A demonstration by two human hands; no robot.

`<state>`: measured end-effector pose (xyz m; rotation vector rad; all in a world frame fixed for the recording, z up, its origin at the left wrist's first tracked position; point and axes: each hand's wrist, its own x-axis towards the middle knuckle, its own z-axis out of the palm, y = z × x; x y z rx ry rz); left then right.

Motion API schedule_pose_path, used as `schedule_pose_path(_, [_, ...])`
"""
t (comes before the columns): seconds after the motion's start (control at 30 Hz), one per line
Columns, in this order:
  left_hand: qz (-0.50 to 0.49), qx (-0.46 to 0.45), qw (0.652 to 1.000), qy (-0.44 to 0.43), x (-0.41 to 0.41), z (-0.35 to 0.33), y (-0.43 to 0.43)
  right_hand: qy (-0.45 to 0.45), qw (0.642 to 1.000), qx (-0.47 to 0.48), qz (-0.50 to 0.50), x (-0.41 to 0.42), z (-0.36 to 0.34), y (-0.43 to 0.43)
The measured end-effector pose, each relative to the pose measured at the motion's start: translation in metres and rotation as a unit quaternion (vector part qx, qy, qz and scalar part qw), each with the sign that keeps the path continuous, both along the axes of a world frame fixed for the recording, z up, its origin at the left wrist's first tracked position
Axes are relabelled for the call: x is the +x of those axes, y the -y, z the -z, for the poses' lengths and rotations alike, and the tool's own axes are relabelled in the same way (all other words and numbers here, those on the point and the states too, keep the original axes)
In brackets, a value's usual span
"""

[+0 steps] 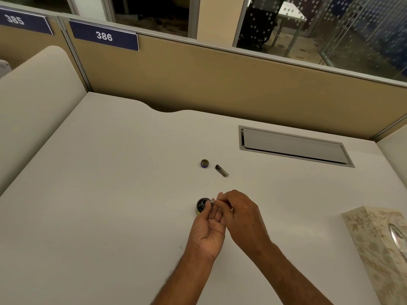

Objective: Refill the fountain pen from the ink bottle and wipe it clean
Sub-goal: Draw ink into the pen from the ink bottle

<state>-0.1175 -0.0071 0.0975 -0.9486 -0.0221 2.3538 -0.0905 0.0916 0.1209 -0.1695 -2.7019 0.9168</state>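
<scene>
A small dark ink bottle [201,205] stands uncapped on the white desk [110,194]. Its round cap [205,163] lies farther back, and a dark pen cap [221,170] rests just right of it. The thin fountain pen [212,202] is held level at the bottle's mouth, its metal tip pointing left over the opening. My left hand [209,230], palm up, pinches the pen near its front. My right hand [240,214] grips the rear of the pen from above. Most of the pen body is hidden by my fingers.
A patterned tissue box [378,245] stands at the right edge. A grey cable hatch [293,145] is set in the desk at the back right. Tan partition panels [220,84] close off the rear, a white divider the left.
</scene>
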Motion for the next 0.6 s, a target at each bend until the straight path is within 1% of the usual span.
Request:
schedule_pose_path(0.37, [0.0,0.019,1.0,-0.019,0.004,-0.003,-0.0016,0.008,0.999,0.032,0.019,0.003,-0.0012,-0.0029])
schedule_pose_path(0.47, [-0.009,0.028,1.0,-0.008,0.0038,-0.0011,-0.0011,0.008,1.0,0.027,0.006,0.0066,-0.004,-0.0037])
schedule_pose_path(0.6, [-0.008,0.008,1.0,-0.012,0.0041,0.0023,-0.0011,0.003,0.999,0.032,0.005,0.01,-0.0009,-0.0057])
